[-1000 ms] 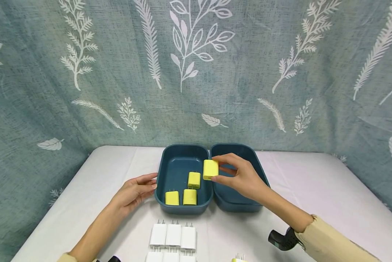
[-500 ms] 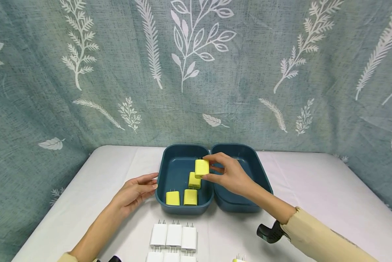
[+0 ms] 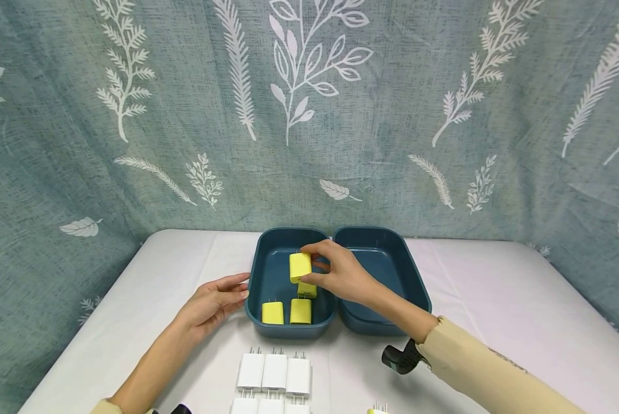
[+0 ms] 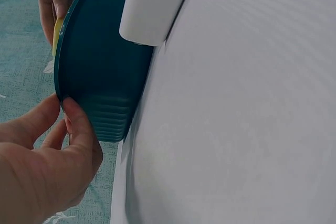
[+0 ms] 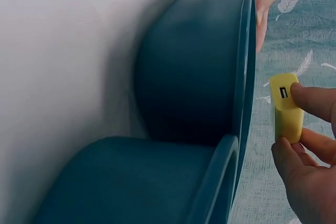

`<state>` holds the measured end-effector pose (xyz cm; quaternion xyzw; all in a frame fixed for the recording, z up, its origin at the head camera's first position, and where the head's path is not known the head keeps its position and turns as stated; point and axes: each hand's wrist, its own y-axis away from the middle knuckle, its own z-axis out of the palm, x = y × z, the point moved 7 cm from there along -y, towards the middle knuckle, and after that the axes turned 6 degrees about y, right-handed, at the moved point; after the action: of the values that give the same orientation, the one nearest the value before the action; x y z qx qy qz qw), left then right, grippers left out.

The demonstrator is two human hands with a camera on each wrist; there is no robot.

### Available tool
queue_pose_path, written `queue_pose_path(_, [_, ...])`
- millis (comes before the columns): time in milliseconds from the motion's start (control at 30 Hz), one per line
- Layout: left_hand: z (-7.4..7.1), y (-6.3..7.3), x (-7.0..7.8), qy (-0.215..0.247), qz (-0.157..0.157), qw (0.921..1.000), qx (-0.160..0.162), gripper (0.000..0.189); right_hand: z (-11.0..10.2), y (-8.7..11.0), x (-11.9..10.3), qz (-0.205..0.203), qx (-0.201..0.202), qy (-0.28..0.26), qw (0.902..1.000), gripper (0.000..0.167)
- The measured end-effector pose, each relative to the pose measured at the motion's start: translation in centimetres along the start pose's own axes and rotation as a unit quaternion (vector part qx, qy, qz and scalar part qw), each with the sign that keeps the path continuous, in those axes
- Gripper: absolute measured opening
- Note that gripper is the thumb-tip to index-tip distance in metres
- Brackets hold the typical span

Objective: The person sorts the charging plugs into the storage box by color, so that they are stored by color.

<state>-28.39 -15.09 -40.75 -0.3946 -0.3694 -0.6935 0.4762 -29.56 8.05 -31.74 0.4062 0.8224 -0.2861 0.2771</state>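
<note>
Two dark teal bins stand side by side at the middle of the table. My right hand [image 3: 312, 265] pinches a yellow charger [image 3: 300, 267] between thumb and fingers above the left bin [image 3: 275, 273]. In the right wrist view the same yellow charger [image 5: 286, 106] shows its USB port, just outside the bin's rim [image 5: 247, 77]. Three more yellow chargers [image 3: 272, 312] lie in the left bin, one partly hidden under the held one. My left hand [image 3: 237, 290] rests with relaxed fingers against that bin's left wall [image 4: 100, 66]. The right bin [image 3: 387, 270] holds nothing that I can see.
Several white chargers [image 3: 274, 372] lie in rows on the white table [image 3: 496, 299] near its front edge. Another yellow charger [image 3: 377, 409] peeks in at the bottom. A leaf-patterned curtain [image 3: 309, 115] closes off the back and sides.
My right hand has carried the yellow charger leftward, from over the divide between the bins to above the middle of the left bin. The left hand has stayed put.
</note>
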Motion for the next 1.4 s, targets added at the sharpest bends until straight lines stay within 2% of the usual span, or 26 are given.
queue_pose_path(533, [0.1,0.0,0.1,0.000,0.002,1.0000,0.009,0.054,1.6,-2.0,0.7,0.019,-0.040,0.066,0.9968,0.046])
queue_pose_path(800, [0.1,0.0,0.0,-0.004,0.002,1.0000,0.001,0.054,3.0,-3.1,1.3,0.048,-0.067,0.119,0.9894,0.044])
queue_pose_path(1067, [0.0,-0.2,-0.2,-0.009,-0.004,0.9999,0.013,0.054,4.8,-3.8,1.9,0.070,-0.091,0.143,0.9831,0.043])
queue_pose_path(1233, [-0.1,-0.3,-0.3,-0.010,-0.006,0.9998,0.015,0.054,5.5,-4.0,1.9,0.063,-0.094,0.156,0.9812,0.044])
queue_pose_path(1400, [-0.2,-0.3,-0.3,-0.005,-0.007,0.9999,0.015,0.054,5.7,-4.1,1.9,0.047,-0.101,0.146,0.9831,0.048])
